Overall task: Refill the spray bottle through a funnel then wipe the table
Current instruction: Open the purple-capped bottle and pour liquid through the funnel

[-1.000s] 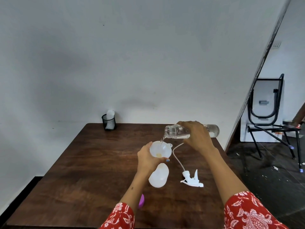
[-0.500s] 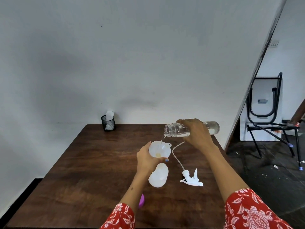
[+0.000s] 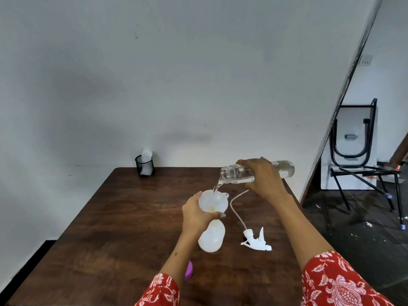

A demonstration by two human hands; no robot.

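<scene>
A white translucent spray bottle stands on the dark wooden table with a white funnel in its neck. My left hand grips the funnel at its rim and neck. My right hand holds a clear water bottle tipped almost level, mouth to the left. A thin stream of water falls from it into the funnel. The white trigger spray head with its long dip tube lies on the table right of the spray bottle.
A black mesh cup with white paper stands at the table's far left edge by the wall. A purple object peeks out beside my left forearm. A folded black-framed table and chair stand on the floor at right.
The pouring goes on with both hands holding as before. The view has shifted slightly; the water bottle stays tipped over the funnel.
</scene>
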